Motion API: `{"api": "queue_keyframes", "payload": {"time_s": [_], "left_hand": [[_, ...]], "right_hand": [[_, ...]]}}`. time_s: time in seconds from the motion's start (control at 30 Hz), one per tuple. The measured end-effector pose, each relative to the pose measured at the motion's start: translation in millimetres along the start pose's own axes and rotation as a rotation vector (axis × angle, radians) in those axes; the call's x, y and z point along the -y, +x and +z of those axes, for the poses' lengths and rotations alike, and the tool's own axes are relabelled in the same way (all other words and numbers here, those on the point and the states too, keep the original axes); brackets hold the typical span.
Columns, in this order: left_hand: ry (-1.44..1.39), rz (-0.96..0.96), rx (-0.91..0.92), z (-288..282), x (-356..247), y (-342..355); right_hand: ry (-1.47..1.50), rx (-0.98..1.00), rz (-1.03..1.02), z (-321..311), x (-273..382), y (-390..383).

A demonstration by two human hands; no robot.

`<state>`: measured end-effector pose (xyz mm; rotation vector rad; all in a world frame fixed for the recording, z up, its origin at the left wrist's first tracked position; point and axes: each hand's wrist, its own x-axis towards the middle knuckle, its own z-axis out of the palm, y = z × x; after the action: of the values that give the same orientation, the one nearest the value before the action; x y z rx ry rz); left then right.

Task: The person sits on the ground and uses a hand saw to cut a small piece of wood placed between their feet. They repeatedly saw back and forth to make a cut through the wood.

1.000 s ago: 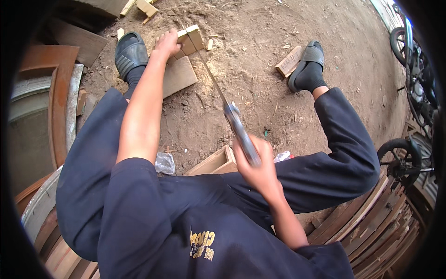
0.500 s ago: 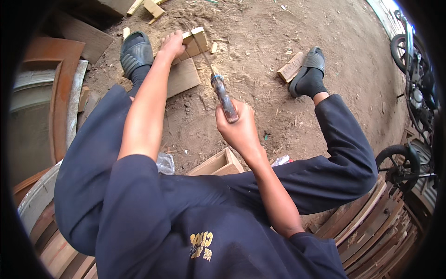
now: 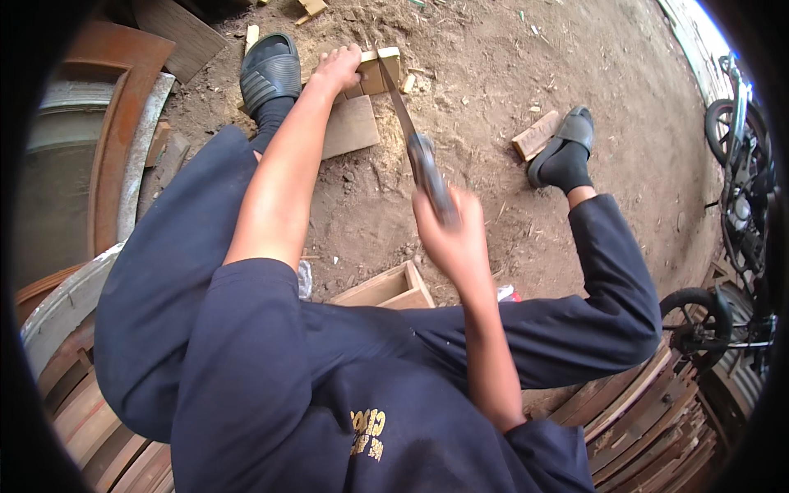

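My right hand is closed around the dark, worn handle of a handsaw, slightly blurred by motion. The narrow blade points away from me, and its far end lies across the top edge of a pale wooden block. My left hand grips the block just left of the blade, its fingers over the top and part of the grip hidden. A flat wooden board lies on the ground below and in front of the block, beside my left foot.
A sandal covers my left foot; a short wood piece lies beside the right one. An open wooden box sits near my lap. Framed panels lean at left, stacked planks lie lower right, and motorcycles stand far right.
The saw has drawn back a little toward me, so less blade reaches past the block. My left hand still grips the block. The whole view has shifted slightly.
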<state>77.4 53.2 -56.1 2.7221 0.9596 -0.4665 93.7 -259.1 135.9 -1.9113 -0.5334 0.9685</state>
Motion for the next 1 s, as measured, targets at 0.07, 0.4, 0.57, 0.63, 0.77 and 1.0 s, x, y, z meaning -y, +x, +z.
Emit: {"api": "queue_keyframes", "payload": {"time_s": [0.07, 0.4, 0.57, 0.63, 0.77, 1.0], "left_hand": [[-0.021, -0.028, -0.042, -8, 0, 10], [-0.046, 0.037, -0.013, -2, -4, 0], [0.005, 0.01, -0.106, -2, -10, 9], [0.002, 0.0, -0.075, -2, -12, 6], [-0.025, 0.02, -0.072, -2, -4, 4], [-0.027, 0.023, -0.082, -6, -18, 6]], "right_hand": [[0.023, -0.053, -0.111, -19, -18, -49], [-0.019, 0.007, -0.02, 2, -4, 27], [-0.041, -0.061, -0.035, -18, -37, -27], [0.004, -0.076, -0.025, 4, -29, 14], [0.004, -0.01, 0.007, 17, -7, 56], [-0.129, -0.092, -0.078, -17, -44, -6]]}}
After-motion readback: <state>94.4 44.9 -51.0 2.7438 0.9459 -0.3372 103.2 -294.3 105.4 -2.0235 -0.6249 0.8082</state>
